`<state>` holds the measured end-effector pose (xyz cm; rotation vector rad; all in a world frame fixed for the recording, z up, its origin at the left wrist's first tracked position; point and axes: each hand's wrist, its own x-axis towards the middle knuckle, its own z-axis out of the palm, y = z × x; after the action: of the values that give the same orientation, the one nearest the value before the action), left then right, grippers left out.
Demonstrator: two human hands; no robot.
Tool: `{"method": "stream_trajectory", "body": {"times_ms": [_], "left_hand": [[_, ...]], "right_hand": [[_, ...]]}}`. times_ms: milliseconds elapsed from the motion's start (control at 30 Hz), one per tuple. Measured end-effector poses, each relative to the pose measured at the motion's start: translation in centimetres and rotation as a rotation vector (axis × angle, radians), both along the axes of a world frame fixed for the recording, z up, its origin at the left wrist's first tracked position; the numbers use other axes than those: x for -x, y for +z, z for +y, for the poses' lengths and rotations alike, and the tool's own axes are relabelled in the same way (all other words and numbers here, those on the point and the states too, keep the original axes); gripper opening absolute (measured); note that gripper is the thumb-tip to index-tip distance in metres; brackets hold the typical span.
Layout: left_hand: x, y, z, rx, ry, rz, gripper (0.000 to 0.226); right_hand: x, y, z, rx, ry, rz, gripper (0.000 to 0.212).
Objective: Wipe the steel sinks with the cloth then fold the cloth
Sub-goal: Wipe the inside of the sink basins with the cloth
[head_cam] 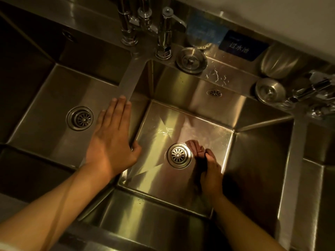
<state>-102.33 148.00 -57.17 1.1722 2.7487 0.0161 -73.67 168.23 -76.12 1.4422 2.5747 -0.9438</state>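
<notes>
My right hand [211,173] pinched the cloth [196,148] beside the drain [179,155]; my left hand [113,140] lay flat, fingers together, on the divider [126,77].

cloth [196,148] gripped by right hand [211,172] beside drain [179,155] | left hand [112,140] laid flat on divider [129,73]

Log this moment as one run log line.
stage: wiping middle sink | right hand: cloth on floor beside drain | left hand: flat on divider | fold: not yet

Head view, close, straight down over sinks [235,109]
</notes>
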Motion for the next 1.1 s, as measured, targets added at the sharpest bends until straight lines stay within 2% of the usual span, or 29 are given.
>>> {"method": "stream_trajectory", "body": {"times_ms": [100,167,267,333,433,500,600,767,1000,1100], "left_hand": [[-0.1,0.0,0.0,-0.009,0.01,-0.01,0.104],[-0.1,0.0,0.0,-0.003,0.008,-0.005,0.104],[-0.1,-0.1,0.0,-0.014,0.003,0.007,0.103],[-0.1,-0.1,0.0,-0.025,0.003,0.016,0.103],[-0.1,-0.2,-0.1,-0.044,0.002,0.015,0.104],[-0.1,-0.3,-0.1,-0.052,0.003,0.01,0.104],[0.0,-0.5,-0.2,-0.062,0.006,0.003,0.104],[0.2,-0.6,-0.3,-0.079,0.013,-0.017,0.105],[0.4,-0.7,-0.4,-0.066,0.016,-0.046,0.108],[0.3,-0.7,-0.5,-0.075,0.026,-0.043,0.108]], "right_hand": [[2.2,1.1,0.9,0.054,-0.371,0.238,0.069],[3.9,1.6,2.9,-0.013,-0.441,0.247,0.07],[6.6,1.8,4.5,-0.002,-0.253,0.135,0.077],[8.3,1.4,4.3,0.055,-0.043,0.033,0.075],[9.2,0.6,3.3,0.083,0.261,-0.176,0.087],[8.7,0.2,2.6,0.063,0.406,-0.224,0.091],[8.0,-0.4,1.7,0.022,0.631,-0.296,0.082],[10.0,-0.5,2.6,-0.046,0.672,-0.387,0.063],[11.9,0.1,4.8,-0.006,0.728,-0.447,0.058],[12.5,0.6,4.9,-0.019,0.713,-0.405,0.054]]}}
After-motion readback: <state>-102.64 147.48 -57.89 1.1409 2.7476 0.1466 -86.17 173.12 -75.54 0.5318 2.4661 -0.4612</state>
